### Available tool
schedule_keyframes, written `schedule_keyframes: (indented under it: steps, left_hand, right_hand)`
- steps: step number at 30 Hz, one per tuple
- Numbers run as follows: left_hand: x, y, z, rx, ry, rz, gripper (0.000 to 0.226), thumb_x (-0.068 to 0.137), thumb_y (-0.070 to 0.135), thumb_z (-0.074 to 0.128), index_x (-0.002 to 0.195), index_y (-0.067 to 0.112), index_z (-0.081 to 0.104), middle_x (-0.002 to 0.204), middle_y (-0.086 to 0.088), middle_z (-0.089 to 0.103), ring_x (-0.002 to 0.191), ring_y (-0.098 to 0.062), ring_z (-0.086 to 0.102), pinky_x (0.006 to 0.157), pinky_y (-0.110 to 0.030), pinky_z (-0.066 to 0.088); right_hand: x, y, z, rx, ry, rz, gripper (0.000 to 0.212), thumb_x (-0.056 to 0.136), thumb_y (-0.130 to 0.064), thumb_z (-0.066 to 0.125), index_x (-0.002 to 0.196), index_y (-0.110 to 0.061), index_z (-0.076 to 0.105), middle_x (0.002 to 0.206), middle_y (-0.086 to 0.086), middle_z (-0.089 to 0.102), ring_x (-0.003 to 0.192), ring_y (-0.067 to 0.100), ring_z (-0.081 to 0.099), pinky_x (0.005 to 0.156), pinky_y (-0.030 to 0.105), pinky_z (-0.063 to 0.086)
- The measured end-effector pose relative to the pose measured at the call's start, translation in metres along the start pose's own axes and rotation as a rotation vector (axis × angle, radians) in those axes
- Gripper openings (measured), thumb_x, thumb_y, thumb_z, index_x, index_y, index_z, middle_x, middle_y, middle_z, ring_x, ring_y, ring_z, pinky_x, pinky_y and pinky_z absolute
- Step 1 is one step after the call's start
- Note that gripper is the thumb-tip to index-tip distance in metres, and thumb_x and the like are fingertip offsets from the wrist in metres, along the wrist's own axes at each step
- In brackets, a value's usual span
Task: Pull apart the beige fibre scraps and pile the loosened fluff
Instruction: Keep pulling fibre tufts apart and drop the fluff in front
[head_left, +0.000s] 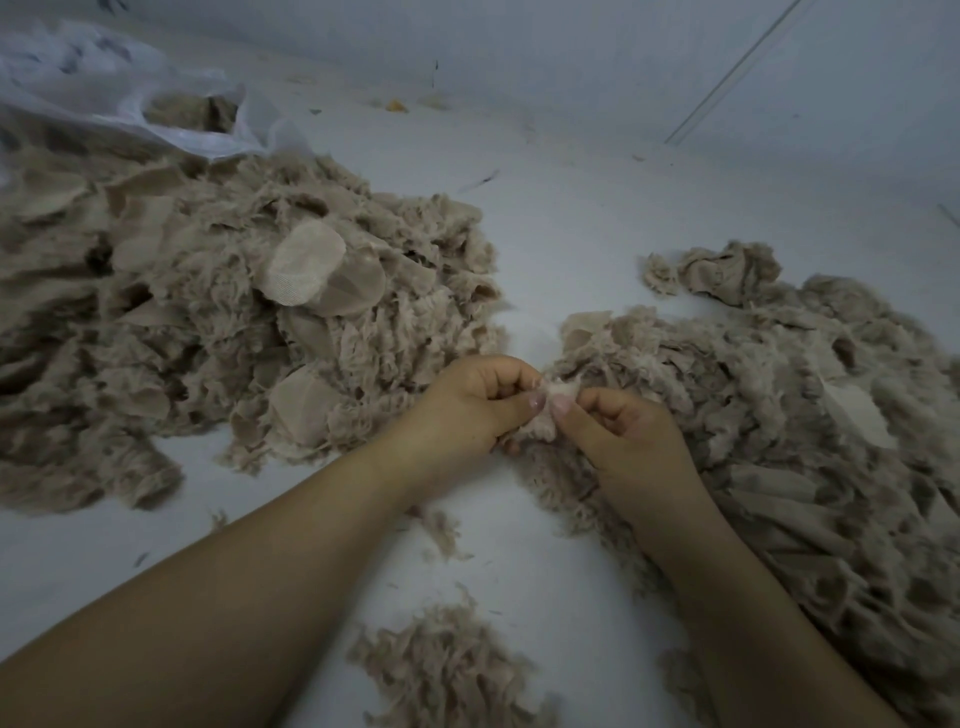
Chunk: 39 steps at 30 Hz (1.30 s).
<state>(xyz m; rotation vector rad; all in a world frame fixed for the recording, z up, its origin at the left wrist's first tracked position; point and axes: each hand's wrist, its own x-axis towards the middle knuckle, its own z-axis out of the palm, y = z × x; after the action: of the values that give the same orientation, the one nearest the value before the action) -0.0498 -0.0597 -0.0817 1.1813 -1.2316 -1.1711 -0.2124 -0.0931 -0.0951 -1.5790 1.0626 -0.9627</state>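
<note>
- A small beige fibre scrap (546, 410) sits between the two hands, pinched from both sides near the middle of the pale surface (561, 218).
- The left hand (475, 402) has its grip clamped on the scrap's left side, thumb pressed against curled fingers.
- The right hand (631, 436) has its grip clamped on the scrap's right side in the same way; the two thumb tips lie just beside each other.
- The right hand and forearm rest over the near edge of the right-hand heap of beige scraps (810, 415), which spreads toward the surface's right edge.
- A larger heap of fluff and flat fabric pieces (218, 322) lies to the left of the hands, well apart from the right heap, with bare surface between them.
- A small clump of loose fluff (447, 670) lies at the near edge, between the forearms.
- A white translucent bag (119, 98) with beige material inside sits at the far left corner, behind the left heap.
- A pale wall (675, 52) rises behind the surface; whether this is a floor or a counter cannot be told.
</note>
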Motion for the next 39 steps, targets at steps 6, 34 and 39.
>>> schedule_keyframes:
  steps: [6,34,39]
  left_hand:
    - [0.0,0.002,-0.003,-0.125,0.103,-0.072,0.021,0.099,0.023,0.054,0.086,0.012,0.066,0.078,-0.02,0.06,0.066,-0.031,0.053,0.055,-0.032,0.041]
    - [0.0,-0.003,-0.028,-0.025,-0.099,0.111,0.012,0.079,0.027,0.075,0.083,0.016,0.073,0.06,-0.006,0.059,0.055,-0.015,0.05,0.053,-0.021,0.042]
    - [0.003,-0.001,-0.021,0.327,-0.176,0.071,0.007,0.089,0.011,0.069,0.084,0.012,0.073,0.057,-0.005,0.057,0.051,-0.009,0.045,0.049,-0.02,0.036]
  right_hand:
    - [0.001,0.001,-0.003,-0.002,0.05,-0.003,0.043,0.089,-0.021,0.073,0.095,0.019,0.058,0.068,0.036,0.049,0.06,0.022,0.035,0.054,0.03,0.034]
    - [-0.004,-0.005,-0.002,0.049,-0.041,-0.063,0.037,0.088,-0.019,0.072,0.076,0.014,0.058,0.062,0.014,0.044,0.056,0.019,0.032,0.047,0.022,0.031]
    - [-0.006,-0.009,-0.002,0.019,-0.069,-0.112,0.031,0.091,-0.015,0.068,0.075,0.011,0.063,0.057,0.011,0.044,0.05,0.011,0.033,0.046,0.019,0.03]
